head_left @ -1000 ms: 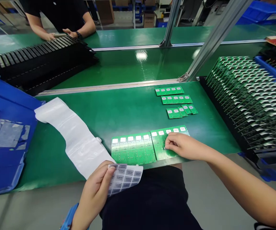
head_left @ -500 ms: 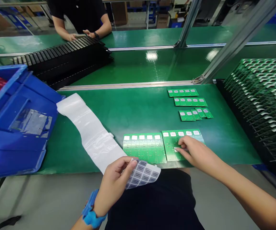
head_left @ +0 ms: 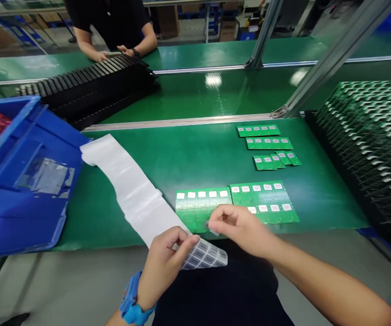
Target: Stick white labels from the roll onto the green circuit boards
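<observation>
My left hand (head_left: 168,253) is closed on the end of a label strip (head_left: 205,254), thumb on top, grey printed labels facing up. The strip's bare white backing (head_left: 127,181) trails across the bench to the blue bin. My right hand (head_left: 241,227) pinches a small label (head_left: 213,232), partly hidden at the fingertips, above the near edge of the left circuit board panel (head_left: 190,215). That panel carries a row of white labels along its far side. Touching it, the right circuit board panel (head_left: 259,197) has labels in two rows; my right hand hides part of its near row.
Smaller labelled boards (head_left: 269,144) lie in rows farther back. A blue bin (head_left: 45,181) stands at left, a rack of green boards (head_left: 368,136) at right. Behind the rail (head_left: 181,122) lies a black slotted rack (head_left: 103,90), near a co-worker's hands (head_left: 125,50). A metal post (head_left: 331,59) slants up.
My right hand has moved left from the right panel to beside the label strip and now pinches a label. Labels in the right panel's near row are uncovered. My left hand has dropped slightly.
</observation>
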{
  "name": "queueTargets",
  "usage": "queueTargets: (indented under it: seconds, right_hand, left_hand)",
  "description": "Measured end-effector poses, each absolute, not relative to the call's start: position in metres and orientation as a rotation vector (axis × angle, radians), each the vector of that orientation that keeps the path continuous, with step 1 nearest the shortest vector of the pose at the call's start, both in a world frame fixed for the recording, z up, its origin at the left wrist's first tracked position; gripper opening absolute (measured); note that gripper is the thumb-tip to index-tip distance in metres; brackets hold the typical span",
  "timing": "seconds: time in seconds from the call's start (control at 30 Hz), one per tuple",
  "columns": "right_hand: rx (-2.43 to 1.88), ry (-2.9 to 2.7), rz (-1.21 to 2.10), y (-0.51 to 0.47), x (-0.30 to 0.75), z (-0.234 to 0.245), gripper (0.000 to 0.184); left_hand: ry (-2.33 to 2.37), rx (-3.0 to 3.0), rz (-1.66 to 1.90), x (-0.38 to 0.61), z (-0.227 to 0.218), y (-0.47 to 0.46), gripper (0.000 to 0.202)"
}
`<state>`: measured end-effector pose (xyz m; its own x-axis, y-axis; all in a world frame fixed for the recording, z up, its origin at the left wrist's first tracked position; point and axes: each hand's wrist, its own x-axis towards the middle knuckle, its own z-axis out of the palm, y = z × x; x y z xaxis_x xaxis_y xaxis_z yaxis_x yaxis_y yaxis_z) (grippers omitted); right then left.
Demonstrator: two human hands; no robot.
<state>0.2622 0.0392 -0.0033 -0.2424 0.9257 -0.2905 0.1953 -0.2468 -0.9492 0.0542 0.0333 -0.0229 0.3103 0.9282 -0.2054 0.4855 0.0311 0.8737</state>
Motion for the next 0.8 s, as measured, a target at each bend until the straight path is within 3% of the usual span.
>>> queueTargets:
  seconds: [0.13, 0.2, 0.43, 0.57, 0.7, 0.8]
  right_hand:
    - [-1.702, -1.646, 1.324, 0.05, 0.317, 0.001, 0.018]
    - [-1.816, -1.812, 1.364, 0.057, 0.336, 0.0, 0.019]
    - [-1.922, -1.931, 1.407, 0.063, 0.339, -0.013, 0.018]
    - [-1.922, -2.13, 1.104, 0.055, 0.332, -0.018, 0.017]
    - [-1.917, -2.266, 0.533, 0.045, 0.33, -0.019, 0.008]
    - [-1.805, -2.185, 0.687, 0.043, 0.325, -0.015, 0.007]
  left_hand:
    - [1.349, 1.508, 0.621, 0.044, -0.026, 0.034, 0.026]
    - [1.398, 1.425, 0.684, 0.04, -0.023, 0.036, 0.025]
    - [1.644, 1.191, 0.908, 0.03, -0.019, 0.04, 0.042]
    - [1.691, 1.119, 0.859, 0.015, -0.027, 0.039, 0.034]
    - [1.538, 0.981, 0.813, 0.011, -0.027, 0.038, 0.044]
    - [1.449, 0.942, 0.806, 0.02, -0.021, 0.038, 0.046]
